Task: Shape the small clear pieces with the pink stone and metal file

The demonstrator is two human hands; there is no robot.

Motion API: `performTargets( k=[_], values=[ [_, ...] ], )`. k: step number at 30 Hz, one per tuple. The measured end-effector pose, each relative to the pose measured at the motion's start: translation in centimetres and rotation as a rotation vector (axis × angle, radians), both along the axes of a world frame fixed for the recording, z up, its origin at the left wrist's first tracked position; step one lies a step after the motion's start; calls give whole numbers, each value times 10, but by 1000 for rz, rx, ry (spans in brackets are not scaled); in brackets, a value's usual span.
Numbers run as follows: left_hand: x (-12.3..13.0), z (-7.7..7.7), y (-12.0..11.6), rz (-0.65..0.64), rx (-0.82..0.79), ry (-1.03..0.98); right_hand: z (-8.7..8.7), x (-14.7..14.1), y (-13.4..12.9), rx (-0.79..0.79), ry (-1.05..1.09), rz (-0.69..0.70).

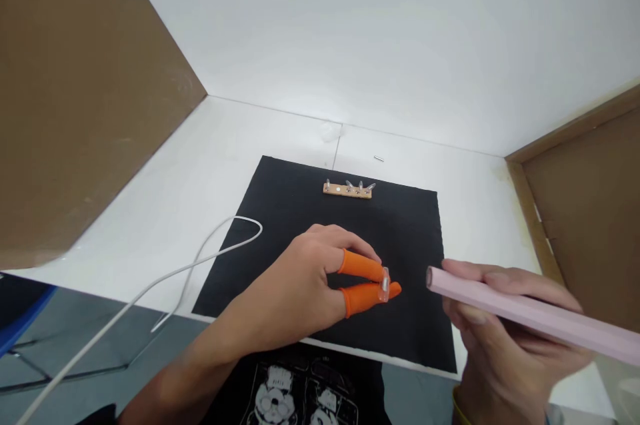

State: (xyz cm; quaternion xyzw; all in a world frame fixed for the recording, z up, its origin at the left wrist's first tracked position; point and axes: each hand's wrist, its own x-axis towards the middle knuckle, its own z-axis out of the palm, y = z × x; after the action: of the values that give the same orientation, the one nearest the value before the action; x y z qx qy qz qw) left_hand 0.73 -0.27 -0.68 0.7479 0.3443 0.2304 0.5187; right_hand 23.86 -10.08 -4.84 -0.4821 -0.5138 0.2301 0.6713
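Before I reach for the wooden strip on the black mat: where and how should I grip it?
Probably pinch the wooden strip by its long edges at the white dot, from above: it lies flat, and clear pieces flank that spot.

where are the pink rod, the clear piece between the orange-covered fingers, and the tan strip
Pink rod (535,316): head view, midway along its visible length.
Clear piece (385,284): head view, middle of its body.
Tan strip (343,191): head view, bare part near its middle.
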Motion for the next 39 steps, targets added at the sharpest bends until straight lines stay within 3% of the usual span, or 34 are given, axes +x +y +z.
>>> performTargets(
  k=[4,6,8,12,14,17,19,25,27,31,33,39],
  values=[
    [0,0,2,-8,20,-24,7,-7,-7,-49,-118,269],
    [1,1,3,-10,23,-28,8,-7,-7,-69,-137,323],
    [1,2,3,-8,19,-19,6,-3,-3,-49,-100,256],
    [0,2,0,0,9,-1,2,2,7,-7,19,-9],
    [-1,1,0,5,15,-9,3,-1,7,-19,0,37],
    [-1,-1,2,8,30,-35,7,-7,0,-65,-102,263],
    [-1,-2,3,6,37,-42,8,-7,-3,-83,-131,324],
    [1,-1,2,15,40,-21,2,5,7,-22,17,-34],
    [1,-1,2,16,38,-19,5,2,6,-26,-14,-20],
    [1,-1,2,11,41,-35,15,-11,-4,-60,-133,212],
    [1,0,3,6,42,-38,16,-12,-5,-68,-135,242],
    [0,0,3,12,22,-8,7,-1,3,-20,-36,4]
  ],
)
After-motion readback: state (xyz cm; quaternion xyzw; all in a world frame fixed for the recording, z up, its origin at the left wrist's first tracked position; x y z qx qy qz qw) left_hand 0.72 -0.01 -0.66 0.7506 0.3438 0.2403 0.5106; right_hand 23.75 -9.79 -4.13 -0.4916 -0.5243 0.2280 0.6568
